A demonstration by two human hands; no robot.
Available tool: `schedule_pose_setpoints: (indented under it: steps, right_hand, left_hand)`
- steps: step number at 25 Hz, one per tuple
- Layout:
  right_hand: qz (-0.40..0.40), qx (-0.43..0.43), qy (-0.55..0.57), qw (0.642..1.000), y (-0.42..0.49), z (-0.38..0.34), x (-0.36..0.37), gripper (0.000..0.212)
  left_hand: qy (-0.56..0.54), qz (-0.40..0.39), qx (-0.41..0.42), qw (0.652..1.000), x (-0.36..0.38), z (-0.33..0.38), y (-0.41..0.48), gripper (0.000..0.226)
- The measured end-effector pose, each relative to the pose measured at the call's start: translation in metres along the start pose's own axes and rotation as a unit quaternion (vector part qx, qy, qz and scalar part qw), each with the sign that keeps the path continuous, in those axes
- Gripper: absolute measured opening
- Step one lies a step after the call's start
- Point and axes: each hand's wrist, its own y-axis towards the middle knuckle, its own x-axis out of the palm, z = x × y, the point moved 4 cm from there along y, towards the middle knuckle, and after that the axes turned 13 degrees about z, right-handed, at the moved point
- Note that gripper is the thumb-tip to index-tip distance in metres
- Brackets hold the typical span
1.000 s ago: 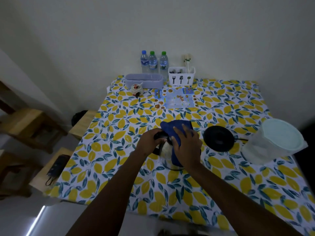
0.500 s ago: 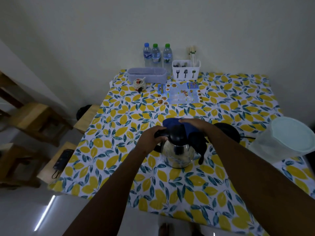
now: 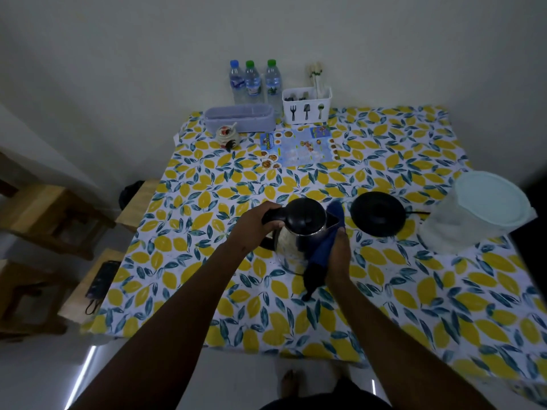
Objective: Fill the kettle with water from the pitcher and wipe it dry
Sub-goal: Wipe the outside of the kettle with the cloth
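The left hand [image 3: 255, 223] has its fingers curled tight around the handle of the kettle [image 3: 299, 235], which stands on the table [image 3: 414, 291]. The right hand [image 3: 337, 255] presses a blue cloth [image 3: 321, 255] flat against the kettle's side, fingers nearly straight. The pitcher [image 3: 479, 214] sits well beyond those fingers, past the black base [image 3: 377, 213].

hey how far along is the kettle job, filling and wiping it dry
Filling looks finished, though no water is visible: the kettle has its lid shut and the pitcher stands capped to the right. Wiping is in hand: the left hand grips the handle while the right hand presses the blue cloth against the kettle's side. Left: finishing the wipe and probably setting it on the black base.
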Motion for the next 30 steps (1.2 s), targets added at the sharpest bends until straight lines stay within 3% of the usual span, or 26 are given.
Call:
schedule_pose_setpoints:
  steps: [2,5,9,13,15,21,27,30]
  right_hand:
    - [0.129,-0.086,-0.001,0.988,-0.038,-0.001,0.008,0.058]
    - [0.14,-0.134,-0.042,0.98,-0.097,-0.013,0.037,0.062]
    - [0.178,-0.179,-0.026,0.967,-0.084,-0.001,0.032,0.06]
    - [0.137,-0.084,-0.011,0.987,-0.042,0.034,0.008,0.065]
    - [0.122,-0.077,-0.014,0.99,-0.046,0.029,0.004,0.057]
    - [0.165,-0.241,-0.076,0.953,-0.068,-0.003,0.024,0.055]
    - [0.09,-0.411,-0.153,0.894,-0.029,-0.014,-0.017,0.047]
    - [0.113,-0.408,-0.266,0.866,-0.001,-0.021,-0.027,0.051]
  left_hand:
    - [0.008,-0.018,0.017,1.0,0.004,-0.005,-0.001,0.04]
    - [0.021,-0.038,0.03,0.999,0.006,-0.013,0.001,0.044]
    - [0.014,-0.044,0.035,0.998,0.005,-0.02,0.002,0.047]
    - [0.01,-0.035,0.036,0.999,0.005,-0.026,0.003,0.048]
    - [0.012,-0.038,0.039,0.998,0.005,-0.026,0.003,0.048]
    - [0.008,-0.044,0.041,0.998,0.007,-0.031,0.003,0.047]
    - [0.025,0.031,0.022,0.999,0.012,-0.037,-0.013,0.042]
    - [0.039,0.073,0.01,0.997,0.015,-0.027,-0.01,0.042]
